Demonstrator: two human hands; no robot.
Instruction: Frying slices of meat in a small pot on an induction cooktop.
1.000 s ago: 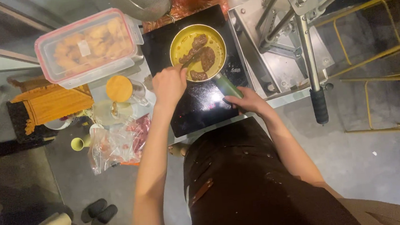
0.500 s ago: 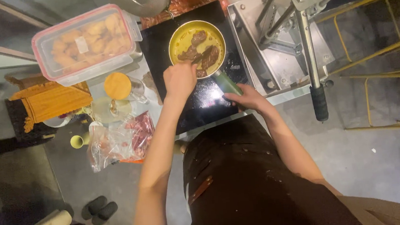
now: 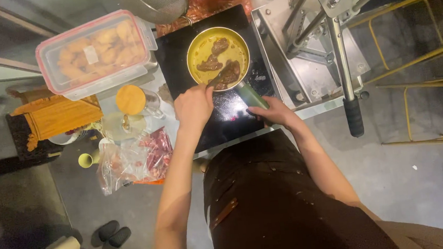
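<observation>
Compared with half a second ago, our left hand [image 3: 194, 106] has drawn back a little toward the near edge of the pan [image 3: 218, 59], and the pieces of brown meat [image 3: 228, 74] lie differently in the yellow oil. We now keep this hand closed around a thin dark utensil [image 3: 219, 76], and its tip reaches over the near rim to the meat piece closest to us. Our right hand [image 3: 276, 113] grasps the green handle [image 3: 251, 96] of the pan, as before, so the pan stays in the same place on the black cooktop [image 3: 231, 113]. We count three meat pieces in the pan, two close together on the near side and one farther away. To the left of the cooktop stands a jar with an orange lid [image 3: 131, 99], and behind it a clear plastic box [image 3: 94, 53] full of pale fried pieces. Nearer to us on the left lies a transparent bag with red raw meat [image 3: 135, 160]. A metal sieve [image 3: 156, 3] is at the far edge, just beyond the cooktop. On the right we see a grey metal frame [image 3: 325, 37].
</observation>
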